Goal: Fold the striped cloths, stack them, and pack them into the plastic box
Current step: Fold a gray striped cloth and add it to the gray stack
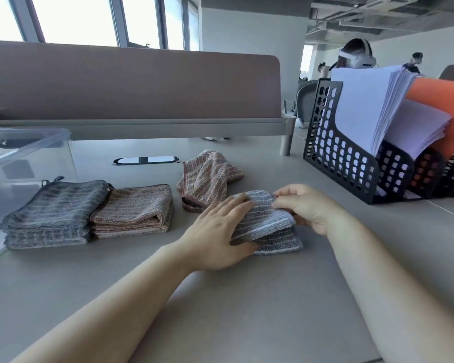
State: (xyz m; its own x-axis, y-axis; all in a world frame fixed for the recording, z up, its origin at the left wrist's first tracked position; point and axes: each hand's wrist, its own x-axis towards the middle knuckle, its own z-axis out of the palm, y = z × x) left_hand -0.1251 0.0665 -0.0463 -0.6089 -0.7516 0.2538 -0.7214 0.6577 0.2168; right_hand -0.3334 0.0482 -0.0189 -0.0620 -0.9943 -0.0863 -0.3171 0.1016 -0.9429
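A grey striped cloth (269,226) lies folded on the table in front of me. My left hand (218,231) presses flat on its left side, fingers spread. My right hand (304,205) pinches its upper right edge. Behind it lies a crumpled brown striped cloth (207,179), unfolded. To the left sit two folded cloths side by side: a dark grey one (53,213) and a brown one (136,208). The clear plastic box (24,153) stands at the far left, behind the dark grey cloth.
A black perforated file rack (351,163) with white papers and orange folders stands at the right. A brown desk divider (131,82) runs along the back. A cable slot (144,160) sits in the table. People sit in the far background.
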